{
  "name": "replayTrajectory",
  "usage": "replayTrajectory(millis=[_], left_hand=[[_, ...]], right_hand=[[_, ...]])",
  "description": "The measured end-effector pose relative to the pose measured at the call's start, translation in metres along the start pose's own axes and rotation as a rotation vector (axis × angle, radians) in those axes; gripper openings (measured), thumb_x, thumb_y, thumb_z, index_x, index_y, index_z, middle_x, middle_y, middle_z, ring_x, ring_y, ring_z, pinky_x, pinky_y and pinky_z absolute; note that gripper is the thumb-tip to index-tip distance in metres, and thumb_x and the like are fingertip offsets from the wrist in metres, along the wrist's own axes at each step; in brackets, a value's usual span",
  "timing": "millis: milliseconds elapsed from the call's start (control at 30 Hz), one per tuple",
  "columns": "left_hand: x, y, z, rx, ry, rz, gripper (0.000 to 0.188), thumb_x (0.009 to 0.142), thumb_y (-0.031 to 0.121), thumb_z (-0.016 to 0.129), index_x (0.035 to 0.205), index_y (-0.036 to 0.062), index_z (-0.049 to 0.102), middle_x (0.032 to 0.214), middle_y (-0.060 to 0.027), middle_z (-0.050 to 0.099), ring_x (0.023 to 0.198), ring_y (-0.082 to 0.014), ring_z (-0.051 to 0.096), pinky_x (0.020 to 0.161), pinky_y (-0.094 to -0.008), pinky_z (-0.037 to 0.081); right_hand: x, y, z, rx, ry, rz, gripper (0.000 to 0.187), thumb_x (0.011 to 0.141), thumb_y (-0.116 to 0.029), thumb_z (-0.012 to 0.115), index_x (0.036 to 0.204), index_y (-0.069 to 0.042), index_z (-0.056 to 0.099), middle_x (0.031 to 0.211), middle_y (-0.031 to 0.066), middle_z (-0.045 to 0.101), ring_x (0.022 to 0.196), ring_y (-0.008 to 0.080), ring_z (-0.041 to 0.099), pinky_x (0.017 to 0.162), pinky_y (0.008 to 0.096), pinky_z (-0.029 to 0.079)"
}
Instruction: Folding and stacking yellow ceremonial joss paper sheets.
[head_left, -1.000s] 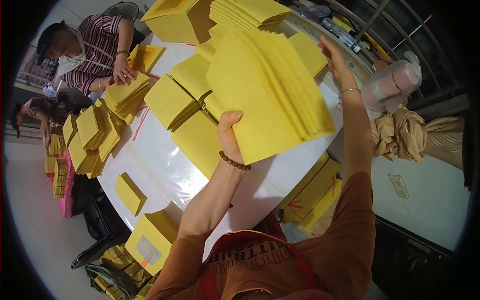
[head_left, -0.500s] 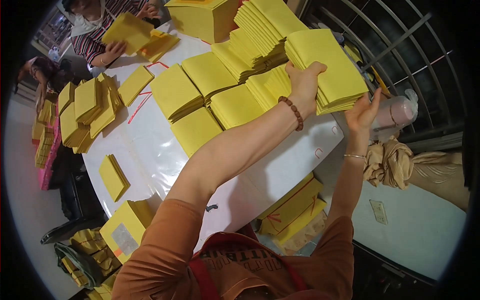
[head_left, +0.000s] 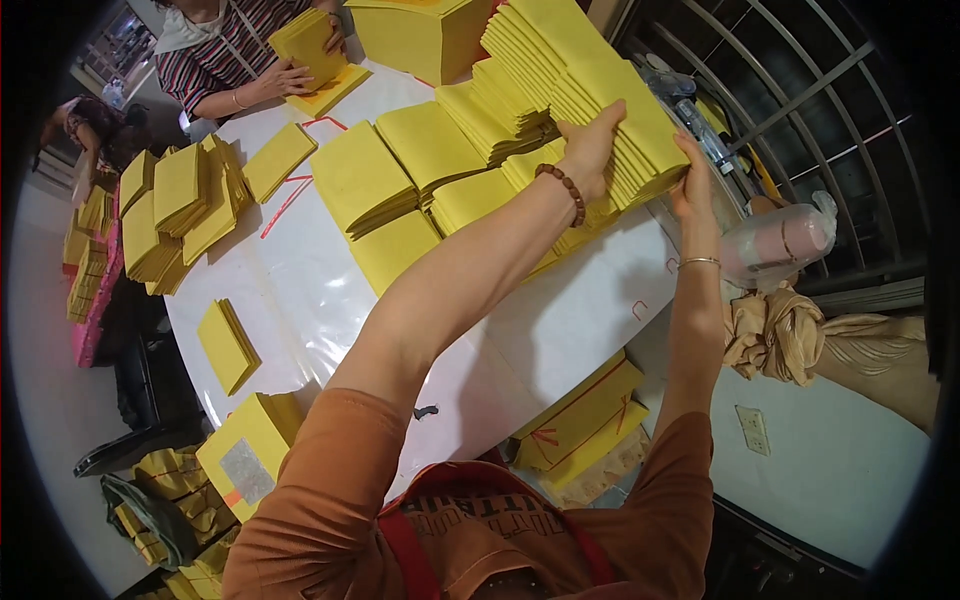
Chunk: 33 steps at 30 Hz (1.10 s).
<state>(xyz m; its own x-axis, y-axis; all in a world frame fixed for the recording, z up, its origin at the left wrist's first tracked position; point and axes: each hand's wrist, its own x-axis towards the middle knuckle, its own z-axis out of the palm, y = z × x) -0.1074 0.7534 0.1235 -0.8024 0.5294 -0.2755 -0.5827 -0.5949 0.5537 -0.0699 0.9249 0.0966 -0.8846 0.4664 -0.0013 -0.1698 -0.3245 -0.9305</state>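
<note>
Between my hands is a thick bundle of folded yellow paper [head_left: 637, 125], its many folded edges facing left. My left hand [head_left: 590, 155], a brown bead bracelet at its wrist, grips the bundle's left side with the thumb up along the folds. At the bundle's near right corner my right hand [head_left: 693, 185] is closed round the edge; its fingertips are partly hidden. The bundle rests against a taller row of folded yellow paper [head_left: 530, 55] behind it. Flat stacks of yellow paper [head_left: 365, 178] lie to the left on the white table [head_left: 310, 270].
Across the table a person in a striped top [head_left: 215, 60] handles yellow sheets. Loose yellow stacks [head_left: 182, 190] lie far left. Window bars [head_left: 790, 75] and a plastic-wrapped pink roll [head_left: 785, 236] border the right. A tied yellow package [head_left: 580, 415] is below the table edge.
Both my hands have carried the bundle slightly left and down against the taller row. The person across has drawn the lifted yellow sheets closer to the table and upright.
</note>
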Motion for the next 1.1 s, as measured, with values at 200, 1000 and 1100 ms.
replayTrajectory(millis=[200,1000,1100], left_hand=[[-0.011,0.013,0.005,0.196,0.115,-0.005,0.042,0.088,0.03,0.054,0.119,0.0031,0.044,0.111,-0.0116,0.056,0.1,-0.0226,0.057,0.077,-0.0441,0.052],[-0.034,0.005,-0.018,0.735,0.331,0.329,0.092,0.074,0.044,0.062,0.137,-0.0041,0.013,0.133,-0.0272,0.024,0.123,-0.0391,0.031,0.102,-0.0385,0.029],[-0.034,0.005,-0.017,0.711,0.327,0.335,0.09,0.075,0.042,0.062,0.136,-0.0045,0.015,0.132,-0.0267,0.025,0.122,-0.0386,0.032,0.102,-0.0379,0.029]], right_hand=[[-0.011,0.004,0.011,0.104,0.09,0.054,0.039,0.081,-0.02,0.057,0.116,-0.002,0.053,0.113,0.0093,0.055,0.107,0.0212,0.051,0.093,0.0321,0.038],[-0.023,0.016,0.011,0.064,0.017,-0.037,0.056,0.087,-0.041,0.054,0.125,-0.001,0.045,0.123,0.0093,0.049,0.119,0.0204,0.042,0.1,0.0324,0.029],[-0.023,0.011,0.005,0.075,0.007,-0.032,0.061,0.088,-0.048,0.049,0.126,0.0,0.044,0.124,0.0093,0.049,0.117,0.0199,0.042,0.099,0.0327,0.03]])
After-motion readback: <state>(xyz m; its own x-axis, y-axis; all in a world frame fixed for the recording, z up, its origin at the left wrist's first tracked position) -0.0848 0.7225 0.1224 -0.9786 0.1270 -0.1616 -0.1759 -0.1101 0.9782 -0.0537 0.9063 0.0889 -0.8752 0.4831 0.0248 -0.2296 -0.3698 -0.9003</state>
